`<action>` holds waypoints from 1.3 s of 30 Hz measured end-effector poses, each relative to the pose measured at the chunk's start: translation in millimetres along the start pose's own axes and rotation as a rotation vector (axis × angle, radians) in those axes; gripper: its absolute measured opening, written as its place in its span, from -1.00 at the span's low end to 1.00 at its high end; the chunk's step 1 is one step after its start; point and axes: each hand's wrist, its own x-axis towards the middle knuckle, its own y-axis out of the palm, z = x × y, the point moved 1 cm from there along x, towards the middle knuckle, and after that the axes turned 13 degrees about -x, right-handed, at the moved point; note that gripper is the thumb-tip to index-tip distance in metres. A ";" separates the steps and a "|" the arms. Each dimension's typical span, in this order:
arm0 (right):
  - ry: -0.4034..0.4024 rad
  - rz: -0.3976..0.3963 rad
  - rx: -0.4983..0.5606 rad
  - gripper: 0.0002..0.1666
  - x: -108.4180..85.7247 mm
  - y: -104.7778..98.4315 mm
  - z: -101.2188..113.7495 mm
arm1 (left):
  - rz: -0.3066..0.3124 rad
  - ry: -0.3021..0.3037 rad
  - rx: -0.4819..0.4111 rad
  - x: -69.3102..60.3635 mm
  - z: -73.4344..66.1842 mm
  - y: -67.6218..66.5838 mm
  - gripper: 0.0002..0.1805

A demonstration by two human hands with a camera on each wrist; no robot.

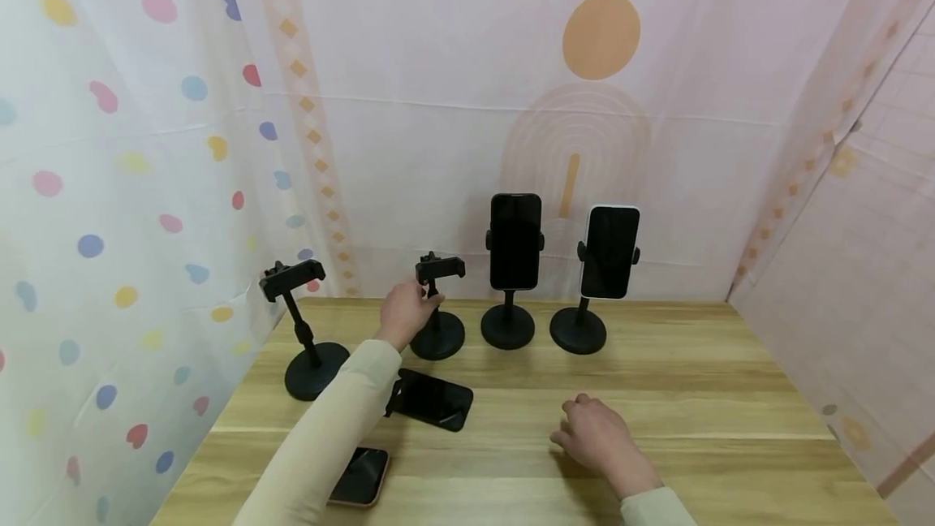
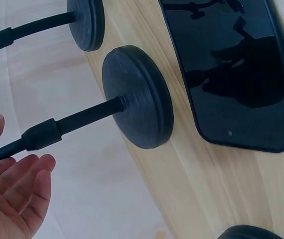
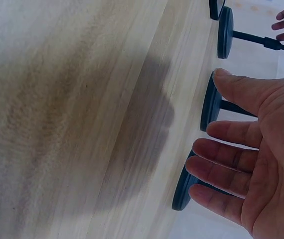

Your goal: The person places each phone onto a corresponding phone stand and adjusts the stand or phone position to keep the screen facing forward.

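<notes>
My left hand (image 1: 405,315) is at the stem of a black phone stand (image 1: 438,339) whose clamp holds no phone. In the left wrist view the stem passes between the thumb and the loosely bent fingers (image 2: 35,194), which do not close round it; whether they touch it I cannot tell. Just in front of that stand a black phone (image 1: 438,401) lies face up. My right hand (image 1: 597,438) hovers over the table with nothing in it, its fingers spread and slightly bent in the right wrist view.
Further left stands another black stand (image 1: 310,372) without a phone. To the right, two stands carry upright phones, a black phone (image 1: 515,242) and a white-edged phone (image 1: 610,252). A further phone (image 1: 361,477) lies partly under the left sleeve. Curtains (image 1: 424,169) border the wooden table (image 1: 694,380).
</notes>
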 end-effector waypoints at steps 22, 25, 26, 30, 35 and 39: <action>-0.008 -0.012 -0.004 -0.59 -1.7 0.9 3.1 | -0.078 0.258 0.096 -15.0 -26.6 -34.9 -0.15; -0.005 -0.007 -0.006 -0.59 -1.7 1.0 2.9 | -0.082 0.345 0.154 -15.1 -34.4 -37.9 -0.15; -0.004 -0.003 -0.004 -0.59 -1.9 0.6 3.0 | -0.083 0.369 0.177 -14.8 -37.8 -38.4 -0.17; -0.002 0.018 0.017 -0.55 -2.4 0.0 2.8 | -0.070 0.428 0.318 -12.6 -52.8 -39.1 -0.25; -0.006 0.026 0.035 -0.52 -2.7 0.6 2.6 | -0.055 0.444 0.491 -9.0 -68.1 -37.2 -0.49; -0.005 0.023 0.039 -0.51 -3.1 2.3 2.1 | -0.048 0.435 0.580 -8.0 -74.5 -35.1 -0.68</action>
